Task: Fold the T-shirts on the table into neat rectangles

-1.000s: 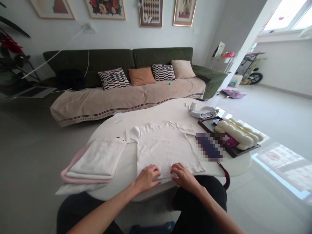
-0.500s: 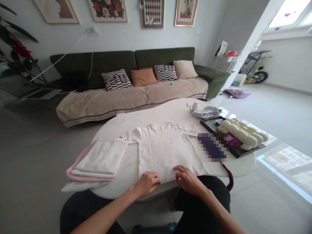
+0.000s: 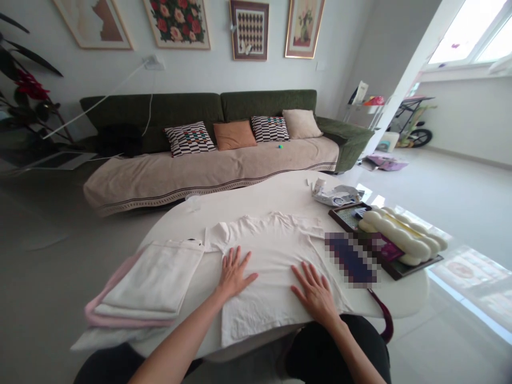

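**Lay flat and almost smooth, but not folded yet**

Had the white shirt (image 3: 270, 282) in the middle of the white table (image 3: 248, 201), with the neck at the far end and the bottom close to the near edge. Rested the left hand (image 3: 233, 277) on the left part of the shirt and the right hand (image 3: 319, 298) on the right part. Had both flat, palms down, with fingers stretched wide apart, and gripped nothing.

Seemed nearly done with laying the shirt out. Had it quite smooth between the hands, with a sleeve out to each side. Saw small crinkles along the near bottom and up by the neck, so likely had a bit of smoothing left. Saw no fold across the middle, so probably had all the folding left too.

Saw a stack of folded cloths (image 3: 150, 277) on the left, mostly white, with pink lower down. Looked like finished work, but could not tell for sure. Saw the shirt's far left part right by the stack, but could not tell about touching.

Saw a dark blurred thing (image 3: 354, 261) on the right, just beside the shirt, then a tray (image 3: 396, 270) with a puffy cream thing (image 3: 404, 237) on it.
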The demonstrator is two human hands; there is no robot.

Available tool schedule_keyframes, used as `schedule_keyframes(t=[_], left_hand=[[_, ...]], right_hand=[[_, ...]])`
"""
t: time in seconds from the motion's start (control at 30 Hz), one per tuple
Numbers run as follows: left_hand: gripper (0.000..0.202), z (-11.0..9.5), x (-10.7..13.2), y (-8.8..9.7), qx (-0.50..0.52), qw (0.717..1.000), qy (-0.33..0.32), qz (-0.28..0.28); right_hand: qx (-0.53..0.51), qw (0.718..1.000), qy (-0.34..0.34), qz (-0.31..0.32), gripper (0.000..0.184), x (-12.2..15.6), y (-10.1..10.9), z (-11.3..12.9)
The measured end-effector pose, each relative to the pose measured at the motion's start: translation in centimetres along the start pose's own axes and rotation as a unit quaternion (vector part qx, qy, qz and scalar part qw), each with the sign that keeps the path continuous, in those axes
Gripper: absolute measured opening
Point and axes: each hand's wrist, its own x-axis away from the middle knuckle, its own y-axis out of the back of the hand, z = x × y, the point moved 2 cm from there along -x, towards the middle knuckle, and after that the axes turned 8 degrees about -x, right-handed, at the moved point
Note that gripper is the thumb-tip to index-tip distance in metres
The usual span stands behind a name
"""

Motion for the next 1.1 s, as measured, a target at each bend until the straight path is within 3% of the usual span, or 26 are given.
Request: schedule_keyframes(t=[0.1,0.17,0.27,0.37,0.53,0.6,0.67,0.73,0.8,0.87,0.93,0.97,1.03,1.1], left_hand=[[0.078,0.8,-0.3,-0.1,0.000,1.000,0.011,0.019],[0.066,1.4,-1.9,0.8,0.009,0.999,0.002,0.035],[0.049,3.3,-5.7,2.4,0.007,1.000,-0.024,-0.002],[0.050,6.1,-9.3,2.7,-0.019,0.999,-0.039,-0.006],[0.050,11.8,-11.2,1.2,-0.020,0.992,0.049,0.114],[0.047,13.6,-11.3,1.1,0.012,0.991,0.083,0.107],[0.047,15.0,-11.5,1.4,0.048,0.990,0.102,0.080],[0.050,16.2,-12.1,1.6,0.074,0.989,0.115,0.064],[0.049,17.3,-12.7,1.8,0.091,0.984,0.136,0.074],[0.042,18.2,-13.1,1.8,0.118,0.977,0.151,0.097],[0.033,18.9,-13.3,1.9,0.152,0.968,0.157,0.121],[0.029,19.2,-13.2,2.1,0.169,0.964,0.158,0.130],[0.024,19.5,-12.9,2.5,0.202,0.956,0.163,0.140],[0.019,19.6,-12.5,3.1,0.226,0.947,0.179,0.138]], right_hand=[[0.014,0.999,-0.040,-0.019,0.054,0.5,0.3,-2.1],[0.024,0.997,-0.067,-0.027,0.054,-0.9,1.0,-2.0],[0.035,0.996,-0.068,-0.054,0.054,-5.2,2.0,-0.1],[0.032,0.997,-0.027,-0.057,0.053,-9.7,2.0,1.6],[0.012,0.998,-0.059,-0.003,0.053,-12.5,0.1,-1.2],[0.006,0.998,-0.068,-0.004,0.054,-12.4,-0.1,-2.4],[0.010,0.996,-0.089,-0.024,0.053,-12.1,0.5,-2.1],[0.012,0.991,-0.115,-0.060,0.050,-11.3,1.4,0.3],[-0.019,0.991,-0.098,-0.087,0.045,-9.6,1.9,4.7],[-0.110,0.993,0.011,-0.042,0.034,-6.9,1.3,10.5],[-0.187,0.975,0.111,0.041,0.020,-3.7,-0.4,16.1],[-0.198,0.969,0.130,0.073,0.026,-2.3,-1.5,18.3],[-0.184,0.972,0.111,0.091,0.040,-0.2,-3.4,21.2],[-0.165,0.981,0.070,0.070,0.034,0.8,-4.6,22.4]])
